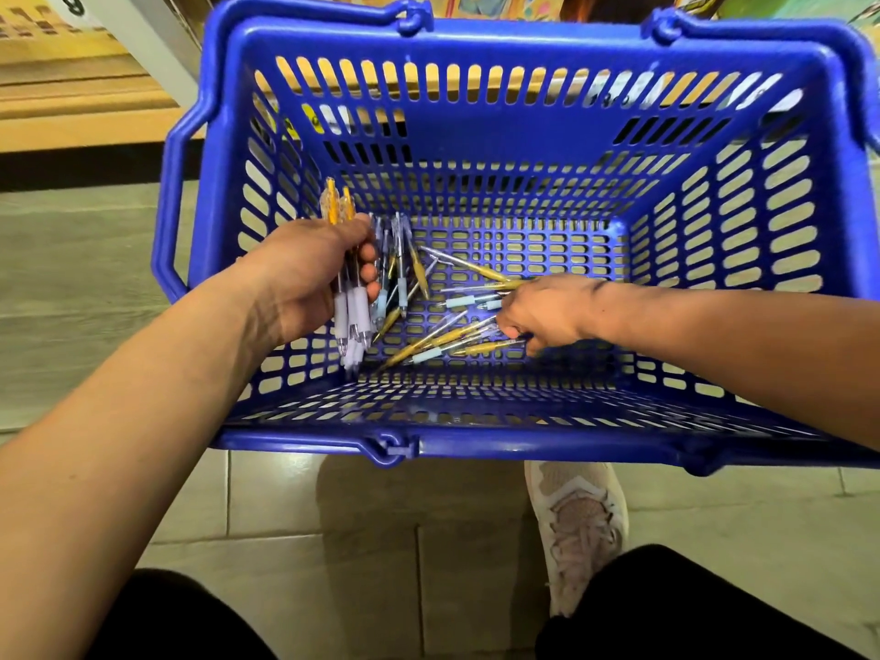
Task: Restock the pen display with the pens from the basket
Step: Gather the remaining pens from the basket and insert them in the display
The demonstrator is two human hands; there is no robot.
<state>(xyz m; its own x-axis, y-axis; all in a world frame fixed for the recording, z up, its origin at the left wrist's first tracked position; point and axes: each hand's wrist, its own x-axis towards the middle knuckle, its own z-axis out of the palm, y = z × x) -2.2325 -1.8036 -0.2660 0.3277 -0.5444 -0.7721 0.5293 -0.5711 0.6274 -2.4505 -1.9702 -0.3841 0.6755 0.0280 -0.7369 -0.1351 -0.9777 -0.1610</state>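
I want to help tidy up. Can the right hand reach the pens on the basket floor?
Probably yes: the right hand is down among the loose pens on the floor of the open basket, and nothing covers them.

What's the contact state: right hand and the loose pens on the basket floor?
Touching. Head view shows the right hand down on the basket floor, fingers curled onto the loose pens, no gap visible. The left hand grips a separate pen bundle.
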